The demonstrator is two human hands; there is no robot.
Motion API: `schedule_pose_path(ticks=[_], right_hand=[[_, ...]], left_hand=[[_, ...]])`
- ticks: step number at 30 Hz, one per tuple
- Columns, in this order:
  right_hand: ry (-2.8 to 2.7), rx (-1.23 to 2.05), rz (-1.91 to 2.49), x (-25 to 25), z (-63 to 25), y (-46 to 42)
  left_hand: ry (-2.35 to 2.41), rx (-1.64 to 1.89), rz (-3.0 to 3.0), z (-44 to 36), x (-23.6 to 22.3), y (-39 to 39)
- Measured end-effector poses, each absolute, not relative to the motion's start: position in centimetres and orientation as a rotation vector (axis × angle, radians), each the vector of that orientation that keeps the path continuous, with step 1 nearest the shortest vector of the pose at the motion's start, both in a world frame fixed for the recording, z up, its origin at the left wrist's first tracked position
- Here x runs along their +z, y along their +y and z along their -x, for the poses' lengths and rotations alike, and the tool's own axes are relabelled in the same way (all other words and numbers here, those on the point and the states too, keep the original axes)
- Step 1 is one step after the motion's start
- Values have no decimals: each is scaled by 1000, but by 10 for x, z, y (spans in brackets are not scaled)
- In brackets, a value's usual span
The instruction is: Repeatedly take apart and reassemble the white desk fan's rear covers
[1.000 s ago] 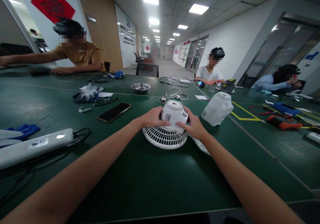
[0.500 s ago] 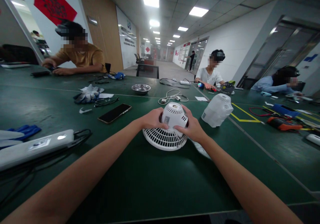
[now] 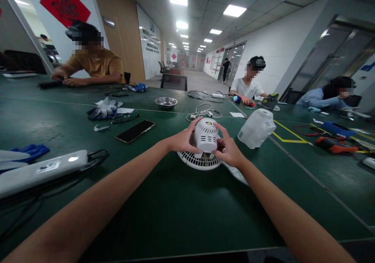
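Between my two hands is a white vented motor cover (image 3: 206,138) of a fan, its slots facing me. My left hand (image 3: 187,138) is closed on its left side and my right hand (image 3: 230,147) on its right. Below the cover, the white fan grille (image 3: 197,163) lies on the green table, its far part hidden by the cover and hands. A brownish inner part shows in the gap between cover and grille. A white piece (image 3: 236,173), partly behind my right forearm, lies beside the grille.
A translucent white container (image 3: 258,128) stands right of my hands. To the left are a phone (image 3: 135,131), gloves (image 3: 104,110) and a white power strip (image 3: 43,171). A metal bowl (image 3: 166,102) and a pale cable (image 3: 202,112) lie beyond. Several people sit around the table.
The motor cover has turned so its side slots face me, and it now stands apart from the grille at the near side. The grille has shifted slightly right. Both hands kept their hold.
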State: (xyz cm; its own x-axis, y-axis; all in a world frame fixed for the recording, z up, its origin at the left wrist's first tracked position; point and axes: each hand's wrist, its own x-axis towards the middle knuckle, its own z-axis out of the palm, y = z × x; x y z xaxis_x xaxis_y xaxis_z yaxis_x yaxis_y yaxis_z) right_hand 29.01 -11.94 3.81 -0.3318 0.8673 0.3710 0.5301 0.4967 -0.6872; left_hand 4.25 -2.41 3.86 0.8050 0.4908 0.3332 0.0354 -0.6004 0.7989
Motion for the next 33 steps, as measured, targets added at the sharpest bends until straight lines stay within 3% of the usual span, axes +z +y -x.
schedule_pose_path(ticks=[9, 19, 33], right_hand=[[-1997, 647, 1173, 41, -287, -121], [-2045, 558, 1232, 48, -285, -122], [-2025, 682, 1194, 43, -291, -119]], left_hand=[[479, 833, -2374, -46, 39, -31], [464, 831, -2380, -44, 41, -31], [453, 811, -2390, -43, 38, -26]])
